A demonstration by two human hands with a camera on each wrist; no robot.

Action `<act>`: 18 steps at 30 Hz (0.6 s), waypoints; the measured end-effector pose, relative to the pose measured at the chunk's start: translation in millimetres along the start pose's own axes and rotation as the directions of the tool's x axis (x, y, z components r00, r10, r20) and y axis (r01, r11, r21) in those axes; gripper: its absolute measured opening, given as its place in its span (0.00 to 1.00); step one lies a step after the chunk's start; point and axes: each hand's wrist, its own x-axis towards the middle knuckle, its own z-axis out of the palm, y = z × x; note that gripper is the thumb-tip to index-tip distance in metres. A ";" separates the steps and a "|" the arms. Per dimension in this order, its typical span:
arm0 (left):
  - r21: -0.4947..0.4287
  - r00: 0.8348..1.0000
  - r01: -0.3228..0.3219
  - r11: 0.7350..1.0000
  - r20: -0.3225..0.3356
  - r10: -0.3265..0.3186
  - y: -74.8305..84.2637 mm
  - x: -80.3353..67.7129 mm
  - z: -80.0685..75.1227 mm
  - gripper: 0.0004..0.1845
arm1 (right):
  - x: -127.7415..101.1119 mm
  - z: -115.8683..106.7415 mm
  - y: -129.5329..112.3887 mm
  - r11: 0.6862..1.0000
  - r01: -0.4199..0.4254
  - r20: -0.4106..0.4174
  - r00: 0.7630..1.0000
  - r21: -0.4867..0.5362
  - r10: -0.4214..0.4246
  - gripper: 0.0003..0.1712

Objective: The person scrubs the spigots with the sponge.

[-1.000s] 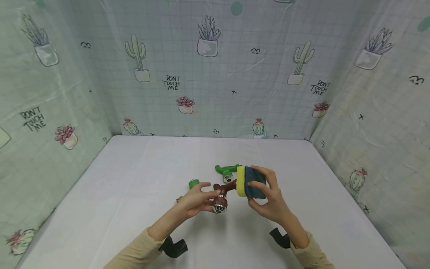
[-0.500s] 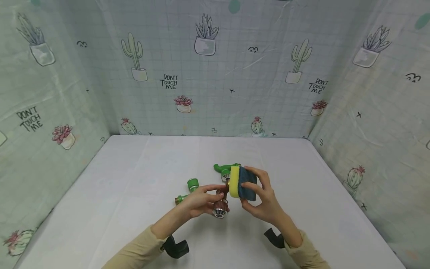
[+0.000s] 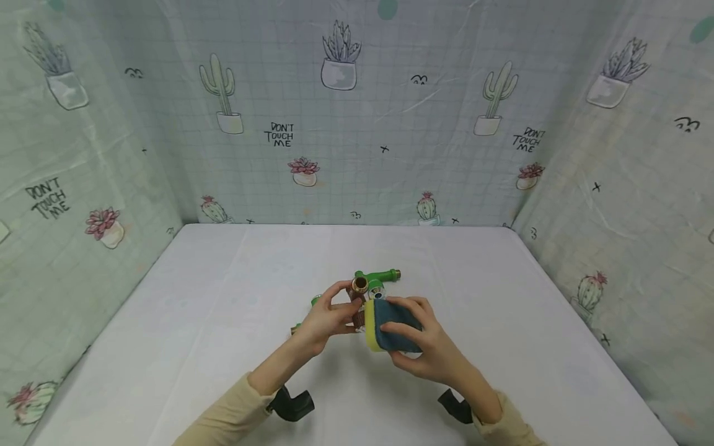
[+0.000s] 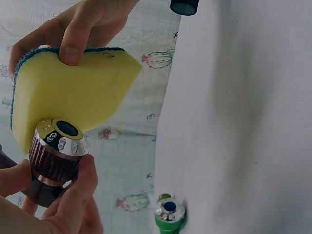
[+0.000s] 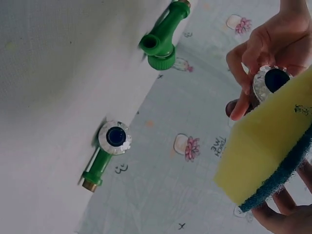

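My left hand [image 3: 323,322] grips a brown faucet [image 4: 53,163] with a ribbed collar and a chrome outlet ring, raised above the table. In the head view its brass-threaded end [image 3: 359,285] faces the camera. My right hand [image 3: 434,347] holds a sponge [image 3: 397,325], yellow with a dark blue-green scouring layer, between thumb and fingers. The sponge's yellow side [image 4: 83,92] is against the faucet's chrome end in the left wrist view. Behind the hands lies a green faucet [image 3: 385,276]. Another green faucet [image 5: 165,36] is mostly hidden behind my left hand in the head view.
A white-covered table [image 3: 223,279] stretches beneath both hands. Cactus-printed cloth [image 3: 390,124] hangs at the back and both sides. Black curved pieces [image 3: 292,406] sit by both wrists.
The brown faucet has been turned so its threaded end points up toward the head camera. The sponge has moved left and lower, from the threaded end to the chrome outlet end.
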 end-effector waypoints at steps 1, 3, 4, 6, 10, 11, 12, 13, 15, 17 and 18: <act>0.010 0.999 -0.030 1.000 -0.017 0.030 -0.1 -0.5 -1.0 0.23 | 0.1 0.5 -0.5 1.000 -0.003 0.012 1.000 -0.008 0.004 0.17; -0.005 0.997 -0.070 0.998 -0.032 0.070 0.0 -1.7 -3.0 0.21 | 0.0 0.8 -0.3 0.999 -0.015 0.027 0.999 -0.040 0.016 0.17; -0.033 0.997 -0.073 0.997 -0.028 0.072 0.4 -2.2 -3.7 0.20 | -0.1 0.2 0.1 0.998 -0.019 0.030 0.999 -0.061 0.021 0.16; -0.107 0.998 -0.065 0.992 -0.008 0.065 1.6 -3.5 -5.0 0.19 | 0.1 -1.8 1.5 0.995 -0.017 0.024 1.000 -0.102 0.020 0.16; -0.266 1.000 -0.011 0.964 0.015 0.016 4.0 -4.6 -5.1 0.16 | 1.1 -5.4 4.0 0.986 0.000 0.021 1.000 -0.166 0.003 0.15; -0.280 1.000 -0.012 0.960 0.011 0.016 3.9 -4.3 -4.6 0.14 | 1.6 -5.5 4.3 0.984 0.008 0.024 1.000 -0.179 -0.004 0.16; -0.293 1.000 -0.015 0.956 -0.001 0.016 3.7 -3.8 -3.6 0.12 | 2.1 -5.3 4.4 0.981 0.017 0.028 1.000 -0.192 -0.012 0.18; -0.293 1.000 -0.027 0.956 -0.013 0.024 3.0 -3.6 -2.6 0.10 | 2.6 -4.8 4.3 0.978 0.023 0.034 0.999 -0.206 -0.017 0.20; -0.268 0.998 -0.054 0.962 -0.040 0.045 0.8 -3.5 -0.3 0.06 | 3.5 -2.9 4.2 0.971 0.039 0.043 0.999 -0.236 -0.030 0.25; -0.250 0.995 -0.085 0.964 -0.075 0.068 -1.9 -4.3 2.1 0.07 | 4.3 -1.1 4.0 0.965 0.049 0.043 0.998 -0.258 -0.039 0.28; -0.247 0.993 -0.100 0.964 -0.092 0.079 -3.2 -4.9 3.2 0.08 | 4.4 -0.5 3.8 0.962 0.051 0.042 0.998 -0.269 -0.041 0.29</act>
